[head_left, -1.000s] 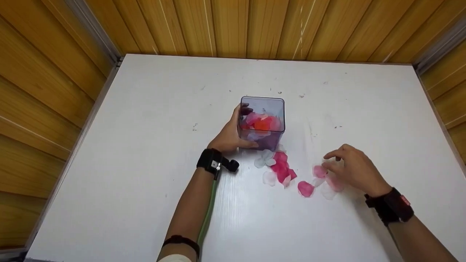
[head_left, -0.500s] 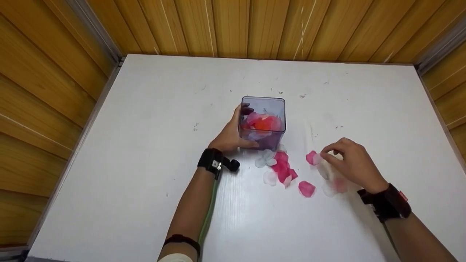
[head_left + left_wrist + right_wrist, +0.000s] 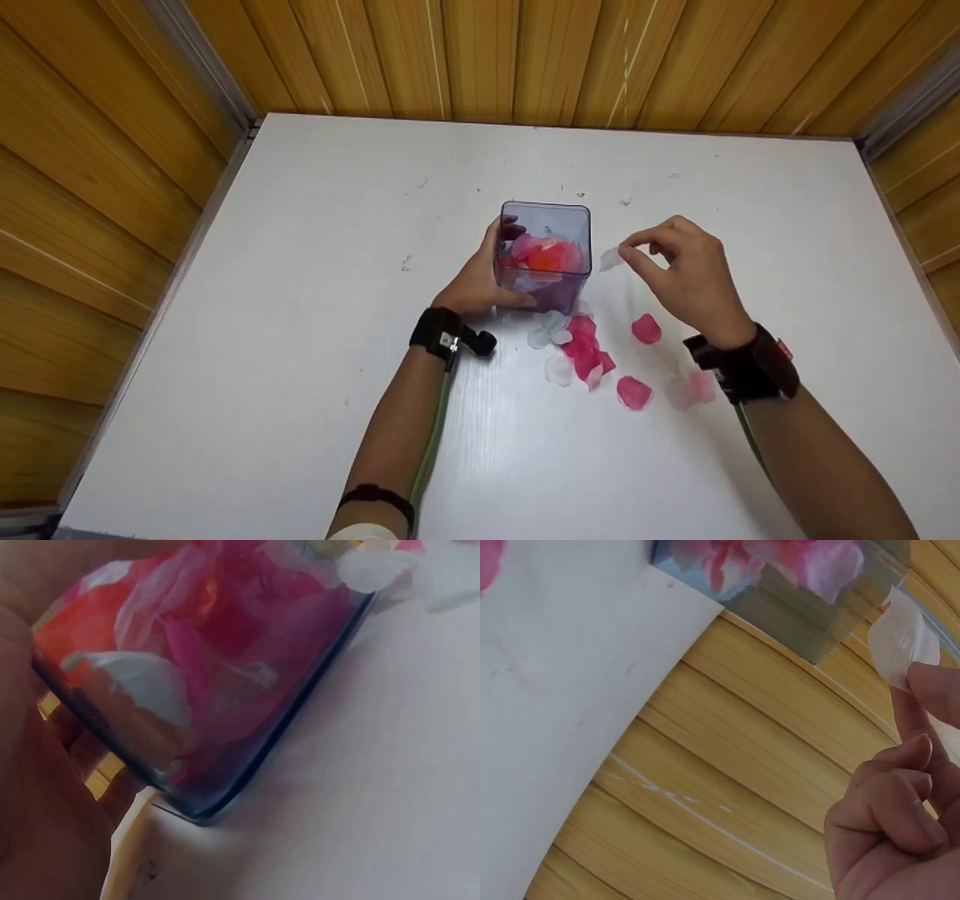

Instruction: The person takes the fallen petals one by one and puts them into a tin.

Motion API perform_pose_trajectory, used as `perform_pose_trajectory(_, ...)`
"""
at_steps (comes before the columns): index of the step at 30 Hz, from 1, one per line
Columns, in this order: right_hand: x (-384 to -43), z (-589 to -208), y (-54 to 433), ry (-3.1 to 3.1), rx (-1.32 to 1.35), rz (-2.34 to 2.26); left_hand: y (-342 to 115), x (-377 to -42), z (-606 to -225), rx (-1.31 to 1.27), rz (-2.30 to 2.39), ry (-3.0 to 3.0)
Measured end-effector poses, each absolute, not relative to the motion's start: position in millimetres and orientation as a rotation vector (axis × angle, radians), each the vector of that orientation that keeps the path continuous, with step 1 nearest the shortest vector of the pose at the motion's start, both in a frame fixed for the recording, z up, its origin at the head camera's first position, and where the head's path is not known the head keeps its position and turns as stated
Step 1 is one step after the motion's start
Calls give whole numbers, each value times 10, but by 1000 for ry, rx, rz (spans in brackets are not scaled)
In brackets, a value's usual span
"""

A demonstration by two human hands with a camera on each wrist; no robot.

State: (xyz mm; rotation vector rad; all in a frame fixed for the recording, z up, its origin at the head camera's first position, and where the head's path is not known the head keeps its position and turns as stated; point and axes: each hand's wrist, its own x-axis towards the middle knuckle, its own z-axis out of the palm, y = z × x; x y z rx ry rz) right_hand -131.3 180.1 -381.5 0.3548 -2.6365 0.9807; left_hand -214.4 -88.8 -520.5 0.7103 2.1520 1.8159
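Observation:
A clear, bluish square container (image 3: 545, 292) stands on the white table, partly filled with pink, red, orange and white artificial petals (image 3: 551, 256). My left hand (image 3: 474, 281) grips its left side, the thumb along the near face and fingertips behind the far left wall. To the right of the container, my right hand (image 3: 682, 274) pinches a pale white petal (image 3: 904, 639) between thumb and index finger, level with the rim's right side. In the right wrist view the other fingers are curled in. White petals lie beside the container's base in the left wrist view.
In front of the container lies a cluster of deep pink petals (image 3: 583, 346) with white petals (image 3: 550, 330) at its left. Separate pink petals (image 3: 635, 393) and a pale pair (image 3: 691, 388) are scattered to the right. Wood-slat walls (image 3: 480, 60) border the table's back and sides.
My right hand has pinched a pale petal among the scattered ones and carried it up and left toward the container. A pink petal has shifted on the table. My left hand keeps its grip.

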Motion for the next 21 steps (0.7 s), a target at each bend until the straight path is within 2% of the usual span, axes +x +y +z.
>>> perform_pose_trajectory(6,-1520,-3737,1507,-2627,358,969,-825,-2138,-5203,717,1806,2126)
perform_pose_trajectory(11,-1672,-3840,1327,-2660,327,929,-817,-2158,-5218,743,1787,2128)
perform_pose_trajectory(21,-1629,-4213,1178,-2690,326,994,-1149,-2001,-5504,652,1785,2137)
